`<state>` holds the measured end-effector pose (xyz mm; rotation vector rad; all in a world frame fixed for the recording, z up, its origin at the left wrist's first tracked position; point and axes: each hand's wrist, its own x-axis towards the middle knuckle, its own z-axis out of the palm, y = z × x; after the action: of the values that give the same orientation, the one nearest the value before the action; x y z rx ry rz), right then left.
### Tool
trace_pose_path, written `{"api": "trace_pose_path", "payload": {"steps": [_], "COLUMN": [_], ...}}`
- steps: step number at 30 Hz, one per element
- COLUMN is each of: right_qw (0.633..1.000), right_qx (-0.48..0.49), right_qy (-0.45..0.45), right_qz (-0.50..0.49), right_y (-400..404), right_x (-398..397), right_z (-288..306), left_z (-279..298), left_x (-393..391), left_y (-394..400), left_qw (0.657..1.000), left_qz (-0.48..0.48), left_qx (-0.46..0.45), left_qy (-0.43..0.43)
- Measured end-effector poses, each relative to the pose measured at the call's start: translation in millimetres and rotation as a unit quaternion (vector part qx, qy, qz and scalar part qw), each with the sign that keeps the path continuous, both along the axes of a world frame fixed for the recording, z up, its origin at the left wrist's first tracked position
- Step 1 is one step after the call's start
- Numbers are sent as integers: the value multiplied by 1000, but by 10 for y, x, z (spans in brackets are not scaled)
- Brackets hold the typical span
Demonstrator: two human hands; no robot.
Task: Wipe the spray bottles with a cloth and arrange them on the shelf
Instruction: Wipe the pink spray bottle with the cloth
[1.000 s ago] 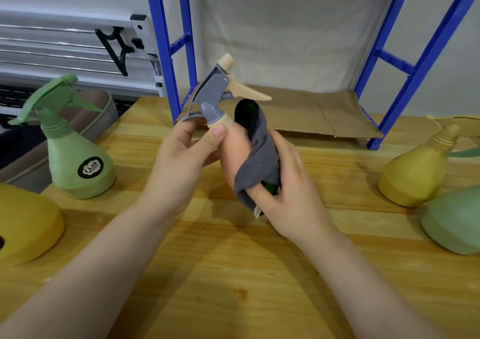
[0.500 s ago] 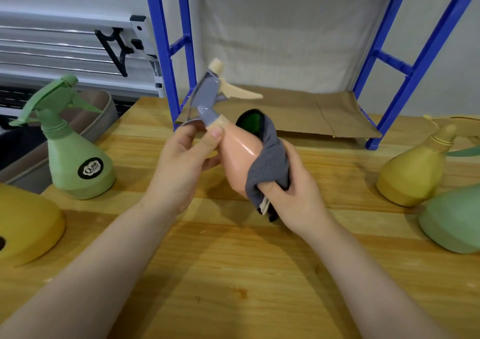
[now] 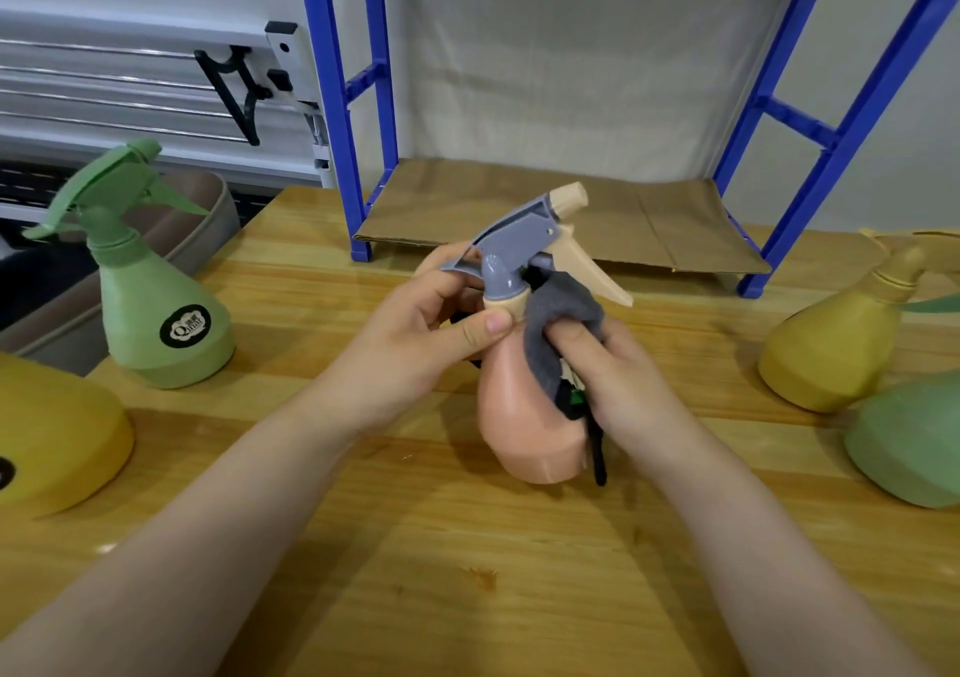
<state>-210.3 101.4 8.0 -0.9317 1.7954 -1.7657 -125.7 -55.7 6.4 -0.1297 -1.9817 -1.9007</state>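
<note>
A pink spray bottle (image 3: 524, 427) with a grey and beige trigger head is held upright over the wooden table (image 3: 467, 572). My left hand (image 3: 415, 333) grips it at the neck. My right hand (image 3: 618, 370) presses a grey cloth (image 3: 550, 328) against the bottle's upper right side. A green bottle (image 3: 156, 307) stands at the left, a yellow one (image 3: 47, 432) at the left edge. At the right stand a yellow bottle (image 3: 831, 344) and a green one (image 3: 909, 442). The blue shelf (image 3: 343, 120) stands behind, lined with brown cardboard (image 3: 571, 219).
A grey-brown tub (image 3: 202, 224) sits off the table's left rear corner behind the green bottle. A white slatted wall with a black bracket (image 3: 234, 89) is at the back left. White fabric hangs behind the shelf.
The pink bottle has swung from tilted to upright and come lower. My right hand has slid the cloth from the bottle's body up toward its neck.
</note>
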Motion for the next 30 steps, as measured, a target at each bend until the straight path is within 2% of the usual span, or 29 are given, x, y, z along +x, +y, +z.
{"api": "trace_pose_path", "payload": {"steps": [4, 9, 14, 17, 20, 26, 30], "right_qw": [995, 977, 933, 912, 892, 904, 949], "right_qx": [5, 8, -14, -47, -74, -90, -75], "right_qy": [-95, -203, -352, -402, -442, -418, -304], "right_qz": [36, 63, 68, 65, 60, 15, -36], "right_y": [65, 83, 77, 66, 44, -12, -21], "right_x": [29, 80, 81, 85, 81, 140, 129], "right_z": [61, 74, 70, 84, 70, 91, 89], "left_z": [34, 69, 150, 149, 138, 148, 135], "left_x": [25, 40, 65, 70, 58, 27, 16], "left_y": [-40, -98, -157, -159, -126, -165, -186], "left_qw": [996, 993, 984, 978, 981, 987, 980], "left_qz": [16, 50, 88, 91, 87, 93, 143], "left_qx": [85, 105, 152, 182, 171, 133, 140], "left_qy": [-13, -23, 9, 38, 41, -5, -26]}}
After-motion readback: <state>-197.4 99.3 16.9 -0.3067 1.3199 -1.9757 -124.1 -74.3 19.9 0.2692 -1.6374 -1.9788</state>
